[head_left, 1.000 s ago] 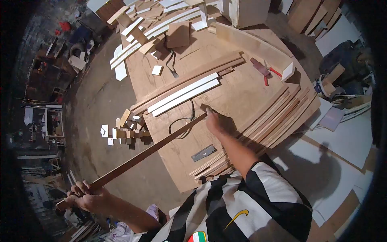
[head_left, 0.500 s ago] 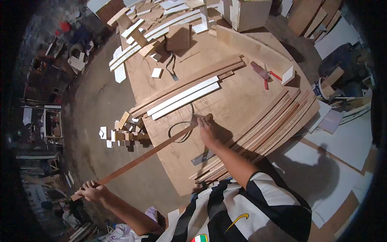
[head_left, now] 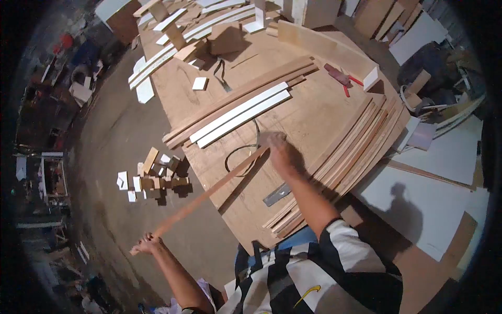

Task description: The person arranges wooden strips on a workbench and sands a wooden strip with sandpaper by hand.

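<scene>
A long thin wooden strip [head_left: 206, 195] stretches between my two hands, slanting from the floor side up over the table. My left hand [head_left: 147, 244] is closed around its lower end, beyond the table edge. At the upper end, my right hand [head_left: 278, 149] wraps over the strip above the tabletop; its fingers are partly blurred. Just below that hand lies a black cord loop [head_left: 228, 160]. White strips [head_left: 240, 116] and brown wooden strips [head_left: 235, 104] lie side by side past the right hand. A flat dark metal piece [head_left: 276, 194] sits beside my right forearm.
A stack of wooden strips [head_left: 345, 152] runs along the table's [head_left: 251, 209] near right side. Red-handled pliers [head_left: 346, 89] lie by a curved wooden board [head_left: 324, 49]. Offcuts [head_left: 162, 178] are piled at the left edge, and a white block [head_left: 200, 83] rests farther back.
Both hands have shifted right with the strip, the left one the most. The right hand has risen slightly, and the strip's shadow now shows on the table. The camera view has shifted a little.
</scene>
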A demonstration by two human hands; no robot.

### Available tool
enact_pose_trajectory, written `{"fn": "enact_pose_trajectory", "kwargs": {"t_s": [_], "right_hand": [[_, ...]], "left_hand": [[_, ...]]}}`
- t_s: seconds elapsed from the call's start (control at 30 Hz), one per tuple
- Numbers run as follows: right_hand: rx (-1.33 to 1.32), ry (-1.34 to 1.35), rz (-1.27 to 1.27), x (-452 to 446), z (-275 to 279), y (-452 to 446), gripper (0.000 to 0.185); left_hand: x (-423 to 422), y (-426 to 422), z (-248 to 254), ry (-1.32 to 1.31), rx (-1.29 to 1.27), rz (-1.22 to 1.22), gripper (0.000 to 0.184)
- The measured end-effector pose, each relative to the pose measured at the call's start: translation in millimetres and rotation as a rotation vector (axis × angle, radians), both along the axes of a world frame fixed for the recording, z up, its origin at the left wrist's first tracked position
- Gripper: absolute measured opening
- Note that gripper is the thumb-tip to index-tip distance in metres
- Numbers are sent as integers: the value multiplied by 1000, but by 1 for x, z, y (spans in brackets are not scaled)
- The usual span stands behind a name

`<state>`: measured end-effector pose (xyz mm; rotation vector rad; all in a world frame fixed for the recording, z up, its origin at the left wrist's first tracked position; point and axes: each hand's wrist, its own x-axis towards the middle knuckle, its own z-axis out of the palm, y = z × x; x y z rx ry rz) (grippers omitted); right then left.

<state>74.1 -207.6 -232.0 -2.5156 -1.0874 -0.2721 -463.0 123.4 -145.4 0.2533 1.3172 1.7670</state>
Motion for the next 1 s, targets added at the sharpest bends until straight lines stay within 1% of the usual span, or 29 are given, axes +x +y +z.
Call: {"fn": "enact_pose_trajectory", "kwargs": {"t_s": [0.03, 0.07, 0.1, 0.17, 0.27, 0.3, 0.33, 0.37, 0.4, 0.43, 0.53, 0.63, 0.7, 0.8, 0.83, 0.87, 0.9, 0.93, 1.0], "right_hand": [[-45, -64, 10, -1, -4, 2, 35], [-88, -130, 19, -2, -9, 4, 34], [-9, -108, 9, 1, -8, 5, 35], [64, -79, -18, 2, -5, 5, 35], [-82, -67, -133, 6, 21, 11, 37], [-189, 135, -52, -9, 77, 10, 40], [-197, 139, -61, -9, 62, 4, 40], [-129, 79, -35, -6, 40, -2, 41], [-60, 22, -5, -4, 26, -7, 42], [-75, 1, -70, 11, 45, -9, 40], [-106, 37, -120, 17, 45, -7, 40], [-152, -96, -38, 4, 43, -18, 39], [-131, -142, 28, 9, 36, -23, 39], [-102, -97, -35, 19, 35, -28, 37], [-102, -92, -37, 9, 26, -27, 37], [-36, -70, 56, -11, 13, -26, 37], [-2, -53, 97, -13, 14, -26, 36], [31, -34, 139, -12, 27, -24, 36], [-36, 55, -28, 21, 52, -34, 38]], "left_hand": [[-38, 22, -52, -18, -61, -24, 43], [-35, 16, -65, 46, -172, -33, 42], [-28, 4, -70, 140, -292, -50, 42], [-26, -16, -88, 307, -504, -127, 41], [-26, -35, -112, 538, -709, -277, 39], [-27, -40, -117, 627, -764, -335, 39], [-27, -44, -121, 730, -809, -395, 38], [-27, -47, -124, 842, -847, -455, 38], [-29, -49, -127, 977, -871, -509, 38], [-31, -50, -128, 1126, -895, -575, 37], [-36, -45, -130, 1584, -935, -751, 36], [-42, -37, -122, 1894, -949, -885, 34], [-43, -31, -120, 2024, -946, -946, 34], [-46, -28, -120, 2148, -935, -1015, 32], [-46, -29, -120, 2178, -934, -1033, 32], [-46, -30, -121, 2208, -935, -1049, 31], [-47, -29, -122, 2236, -932, -1065, 31], [-48, -29, -121, 2270, -936, -1077, 31], [-54, -32, -120, 2335, -941, -1096, 30]]}}
